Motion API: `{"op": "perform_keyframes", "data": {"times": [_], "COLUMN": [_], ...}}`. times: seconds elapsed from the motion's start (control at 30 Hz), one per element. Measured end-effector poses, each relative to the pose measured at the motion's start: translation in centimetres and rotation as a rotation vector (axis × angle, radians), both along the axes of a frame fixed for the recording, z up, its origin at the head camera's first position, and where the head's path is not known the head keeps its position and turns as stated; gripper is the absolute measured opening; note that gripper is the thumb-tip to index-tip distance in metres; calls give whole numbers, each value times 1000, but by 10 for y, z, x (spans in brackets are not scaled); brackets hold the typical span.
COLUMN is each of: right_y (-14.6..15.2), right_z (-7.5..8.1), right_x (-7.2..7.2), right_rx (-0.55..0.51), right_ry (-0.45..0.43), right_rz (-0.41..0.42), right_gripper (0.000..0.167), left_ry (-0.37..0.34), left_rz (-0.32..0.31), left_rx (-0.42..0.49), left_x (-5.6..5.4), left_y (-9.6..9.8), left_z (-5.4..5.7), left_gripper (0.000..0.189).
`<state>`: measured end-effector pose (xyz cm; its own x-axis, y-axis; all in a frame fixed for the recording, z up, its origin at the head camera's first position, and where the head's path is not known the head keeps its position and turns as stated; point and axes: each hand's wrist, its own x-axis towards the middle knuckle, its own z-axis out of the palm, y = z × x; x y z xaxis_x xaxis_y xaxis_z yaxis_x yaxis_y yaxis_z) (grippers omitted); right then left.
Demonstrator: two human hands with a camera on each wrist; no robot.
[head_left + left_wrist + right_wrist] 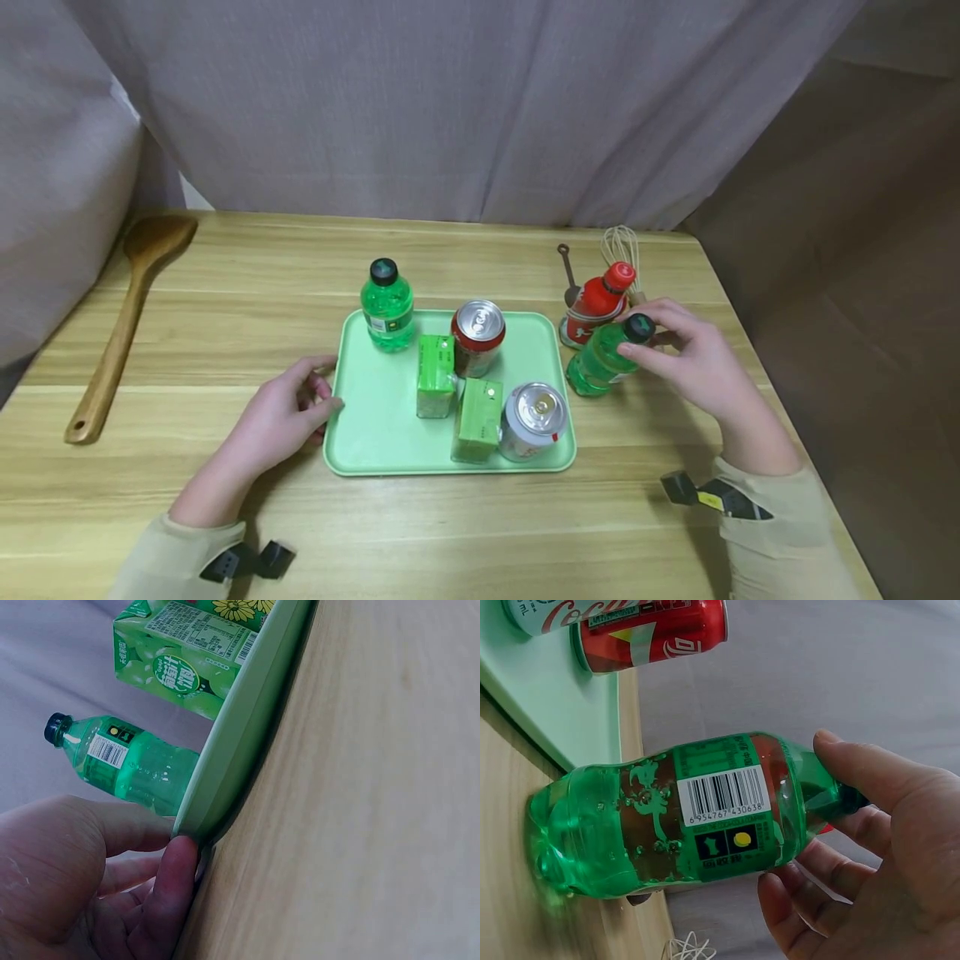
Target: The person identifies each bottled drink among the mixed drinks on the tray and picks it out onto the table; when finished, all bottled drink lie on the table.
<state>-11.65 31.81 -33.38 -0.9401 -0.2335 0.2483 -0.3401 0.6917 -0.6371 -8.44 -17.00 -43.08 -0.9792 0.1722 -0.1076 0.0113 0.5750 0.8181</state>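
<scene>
My left hand (pixel 281 417) is at the left edge of a light green tray (pixel 375 446), and its thumb and fingertips pinch the rim in the left wrist view. My right hand (pixel 697 358) grips a green soda bottle (pixel 645 825) round its neck, just below the black cap. That bottle is just right of the tray, its base close over the wood. On the tray stand another green soda bottle (pixel 387 312), a red can (pixel 476 346), a white can (pixel 528 425) and two green juice boxes (pixel 433 379), (pixel 477 425).
A red-capped bottle (pixel 592 308) stands behind the bottle in my right hand. Beyond it lie a dark measuring spoon (pixel 567 271) and a whisk (pixel 621 250). A wooden spatula (pixel 123 333) lies at the far left of the table. Grey curtain (pixel 420 108) hangs behind.
</scene>
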Motion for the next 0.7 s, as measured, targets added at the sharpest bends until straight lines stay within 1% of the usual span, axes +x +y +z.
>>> {"op": "perform_keyframes", "data": {"times": [0.17,0.27,0.33,0.43,0.57,0.63,0.7], "right_y": [-1,-2,-4,-10,-23,-31,-40], "right_z": [-1,0,4,15,38,48,58], "right_x": [1,4,6,11,17,18,18], "right_rx": [-11,-27,-47,-81,-166,-234,-277], "right_ry": [9,21,53,143,273,307,315], "right_rz": [-2,2,12,-7,-17,13,42], "right_gripper": [31,39,45,51,48,44,39], "left_ry": [-4,-3,-2,0,0,-1,-3], "left_rz": [0,1,2,1,1,0,-2], "left_rx": [-1,-1,-2,-5,-5,-4,-4], "left_x": [0,0,0,-1,-1,-1,-1], "left_y": [0,0,0,-1,-1,-1,0], "left_z": [0,-1,-2,-2,-2,-2,-2], "left_gripper": [55,55,55,55,55,55,56]}}
